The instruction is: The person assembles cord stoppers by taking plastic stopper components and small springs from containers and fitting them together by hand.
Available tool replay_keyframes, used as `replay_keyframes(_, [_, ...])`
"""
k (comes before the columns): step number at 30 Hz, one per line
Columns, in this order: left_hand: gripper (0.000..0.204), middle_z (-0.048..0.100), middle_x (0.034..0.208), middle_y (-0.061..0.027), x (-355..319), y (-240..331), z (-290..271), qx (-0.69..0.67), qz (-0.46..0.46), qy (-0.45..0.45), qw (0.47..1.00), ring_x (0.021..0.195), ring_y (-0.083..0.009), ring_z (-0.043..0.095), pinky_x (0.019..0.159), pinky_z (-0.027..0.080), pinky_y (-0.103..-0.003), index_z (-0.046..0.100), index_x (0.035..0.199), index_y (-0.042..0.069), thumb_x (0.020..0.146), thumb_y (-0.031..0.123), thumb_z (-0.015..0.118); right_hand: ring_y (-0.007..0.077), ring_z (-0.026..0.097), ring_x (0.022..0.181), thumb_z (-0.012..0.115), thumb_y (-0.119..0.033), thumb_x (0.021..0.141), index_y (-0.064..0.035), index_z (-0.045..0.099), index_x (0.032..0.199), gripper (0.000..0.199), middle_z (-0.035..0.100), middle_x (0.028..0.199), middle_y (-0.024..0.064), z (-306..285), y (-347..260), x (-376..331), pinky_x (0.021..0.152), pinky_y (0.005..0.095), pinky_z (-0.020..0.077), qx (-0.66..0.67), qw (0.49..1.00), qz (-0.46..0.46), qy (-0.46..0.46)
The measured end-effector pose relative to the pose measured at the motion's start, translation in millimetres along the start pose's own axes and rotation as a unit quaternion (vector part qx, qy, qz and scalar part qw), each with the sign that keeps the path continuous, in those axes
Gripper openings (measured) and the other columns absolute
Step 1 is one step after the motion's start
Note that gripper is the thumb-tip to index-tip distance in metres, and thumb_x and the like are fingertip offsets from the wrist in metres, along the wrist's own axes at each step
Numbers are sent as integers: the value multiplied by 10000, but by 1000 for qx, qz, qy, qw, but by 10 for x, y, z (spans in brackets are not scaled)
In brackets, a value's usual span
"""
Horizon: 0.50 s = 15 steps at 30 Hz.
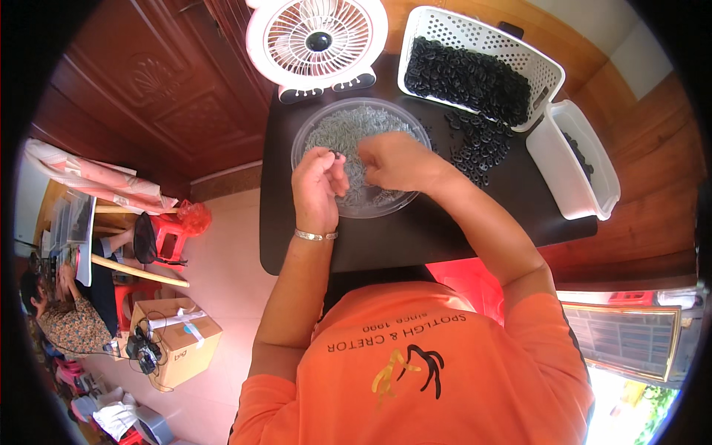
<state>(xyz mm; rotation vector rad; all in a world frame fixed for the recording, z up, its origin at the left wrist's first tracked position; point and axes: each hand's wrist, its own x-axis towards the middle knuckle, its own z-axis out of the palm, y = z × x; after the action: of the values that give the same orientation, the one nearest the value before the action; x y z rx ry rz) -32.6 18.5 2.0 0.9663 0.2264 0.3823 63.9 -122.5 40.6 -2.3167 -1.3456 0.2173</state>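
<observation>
A small black piece is pinched in the grip of the person's left hand, over a clear round plastic bowl. The bowl holds many thin, short grey bits. The right hand curls its fingers over the bits; I cannot tell if its grip pinches one. The bowl sits on a flat black surface. Right of it lies a loose pile of small black pieces. More lie in a white plastic basket with holes, farther back. A smooth white plastic bin is on the right; a pink-and-white round fan stands behind the bowl.
</observation>
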Motion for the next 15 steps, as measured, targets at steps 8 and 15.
replay_keyframes(8, [135,458,600,2,-83,-5,123,82,20,-45,995,492,-98,446,458,326,-216,535,762,33,840,139,501,107,577,706,607,-48,837,22,624,912,104,638,794,41,-50,144,-151,670,252,479,494,862,48,99])
replay_keyframes(15, [153,498,608,0,-101,-79,169,174,39,-57,982,510,-68,453,470,324,-201,526,731,58,849,155,519,81,543,697,637,-116,862,6,626,896,127,626,802,36,97,101,-146,662,236,466,607,782,33,137])
